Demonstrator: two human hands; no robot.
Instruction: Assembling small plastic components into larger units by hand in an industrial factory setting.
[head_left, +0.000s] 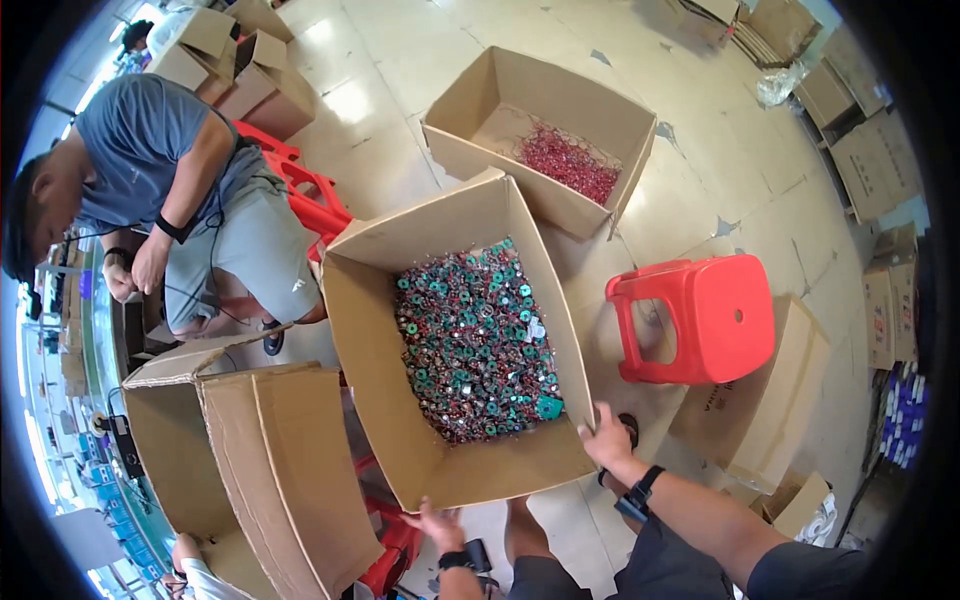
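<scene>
A large open cardboard box sits in the middle before me. In its bottom lies a dense heap of small round green parts with red wires. My right hand grips the rim near the box's near right corner, and a dark band circles that wrist. By the near left corner is my left hand, its fingers spread against or just beside the outer wall; whether it bears on the box I cannot tell.
Beyond stands another cardboard box with red wire pieces. A red stool is at right, against a carton. A tall open carton stands left. A seated person works at far left.
</scene>
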